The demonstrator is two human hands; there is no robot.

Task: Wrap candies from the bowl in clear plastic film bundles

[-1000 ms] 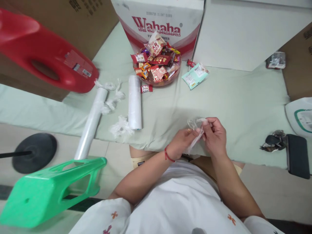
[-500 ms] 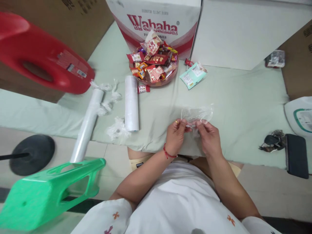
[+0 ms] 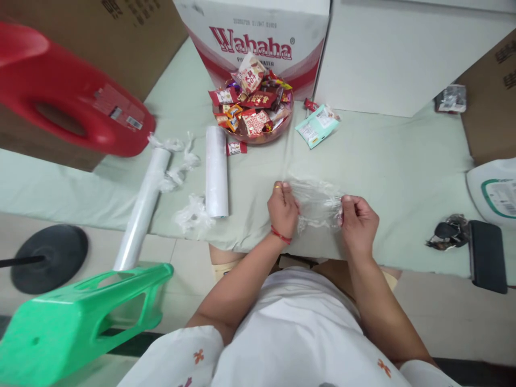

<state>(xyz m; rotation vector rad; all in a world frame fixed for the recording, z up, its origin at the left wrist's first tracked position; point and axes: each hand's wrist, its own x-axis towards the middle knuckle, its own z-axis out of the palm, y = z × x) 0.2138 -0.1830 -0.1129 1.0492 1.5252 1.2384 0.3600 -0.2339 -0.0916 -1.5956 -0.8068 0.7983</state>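
A thin, crinkled clear plastic bag (image 3: pixel 318 201) is stretched between my two hands, just above the cloth near the table's front edge. My left hand (image 3: pixel 283 208), with a ring and a red wrist cord, is closed on its left end. On the other end my right hand (image 3: pixel 358 223) pinches the plastic between thumb and fingers. To the left stands out a white roll of plastic bags (image 3: pixel 216 172) lying on the cloth, with crumpled clear plastic (image 3: pixel 193 214) beside it. Beyond my hands sits a bowl (image 3: pixel 258 138) heaped with wrapped sweets.
A second roll (image 3: pixel 143 209) reaches over the table edge near a green plastic stand (image 3: pixel 52 328). The red jug (image 3: pixel 108 118) is at left. A Wahaha carton (image 3: pixel 266 27) backs the bowl; a mint packet (image 3: pixel 318 127) lies right of it. Keys (image 3: pixel 447 231) and a phone (image 3: pixel 487 257) lie far right.
My hands have moved apart, the left one leftward and the right one rightward. The plastic bag, bunched between my fingertips before, is now drawn out wider between them.
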